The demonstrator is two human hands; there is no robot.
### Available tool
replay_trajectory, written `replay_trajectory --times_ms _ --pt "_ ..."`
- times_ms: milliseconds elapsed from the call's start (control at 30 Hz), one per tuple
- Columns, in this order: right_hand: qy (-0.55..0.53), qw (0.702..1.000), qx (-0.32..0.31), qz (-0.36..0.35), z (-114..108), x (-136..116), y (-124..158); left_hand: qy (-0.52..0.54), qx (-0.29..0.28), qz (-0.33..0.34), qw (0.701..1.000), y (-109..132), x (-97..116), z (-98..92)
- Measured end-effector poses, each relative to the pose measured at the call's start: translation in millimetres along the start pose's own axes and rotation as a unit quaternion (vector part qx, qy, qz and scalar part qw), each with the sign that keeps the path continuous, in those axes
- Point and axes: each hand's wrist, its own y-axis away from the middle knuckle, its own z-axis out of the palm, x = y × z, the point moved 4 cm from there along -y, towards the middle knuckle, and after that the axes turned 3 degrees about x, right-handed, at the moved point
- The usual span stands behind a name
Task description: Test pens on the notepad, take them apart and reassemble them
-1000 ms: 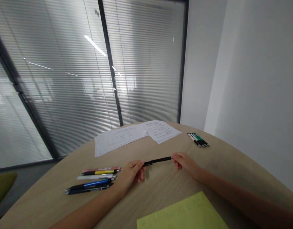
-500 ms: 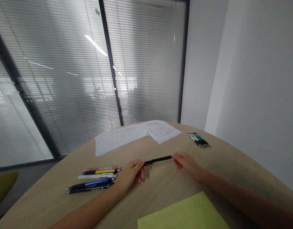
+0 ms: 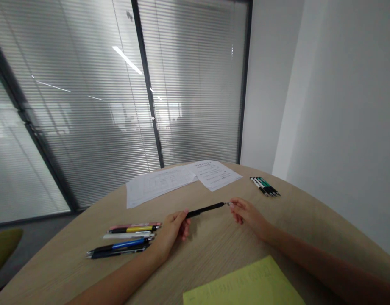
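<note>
A black pen [image 3: 206, 209] is held above the table, slanting slightly up to the right. My left hand [image 3: 175, 228] is closed around its left end, thumb on top. At the pen's right end, a thin, small silvery tip [image 3: 227, 204] shows between the black barrel and my other hand. My right hand [image 3: 247, 214] pinches at this tip with thumb and forefinger, the other fingers curled; the fingers hide part of it. Beside my left wrist lies a row of several pens, among them a yellow and black pen [image 3: 133, 229] and a blue pen [image 3: 126, 244].
Several green, white and black pens [image 3: 265, 186] lie together at the right back of the round wooden table [image 3: 214, 250]. Printed papers [image 3: 160, 184] rest at the far edge. A yellow sheet [image 3: 246, 284] lies at the near edge. Behind stand glass panels with blinds.
My left hand and the black barrel have shifted slightly left, away from my right hand. A thin silvery part now shows between the barrel and my right fingertips.
</note>
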Motion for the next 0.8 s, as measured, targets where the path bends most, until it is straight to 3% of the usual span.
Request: replay_trajectory --times_ms 200,333,400,533,667,800 --pt "-0.029 0.999 0.032 0.004 -0.3 -4.6 3.4 0.002 0.019 0.011 1.0 -0.2 0.6 -2.4" --pt "0.106 0.991 0.076 0.007 -8.4 0.6 -1.2 -0.008 0.025 0.013 1.0 -0.7 0.4 -3.7" --pt "0.254 0.963 0.09 -0.019 -14.8 -1.7 -3.6 -0.013 0.028 0.011 0.999 -0.2 0.7 -4.1" --pt "0.497 0.864 0.066 -0.052 -25.2 -10.3 -5.6 -0.009 0.027 0.012 1.0 0.9 1.6 -3.9" --pt "0.586 0.807 0.048 -0.061 -31.2 -16.1 -5.1 -0.007 0.02 0.01 1.0 -1.1 0.2 -3.4" --pt "0.611 0.79 0.031 -0.05 -31.8 -11.3 -5.3 0.003 0.019 0.005 1.0 -3.8 -1.6 -3.7"
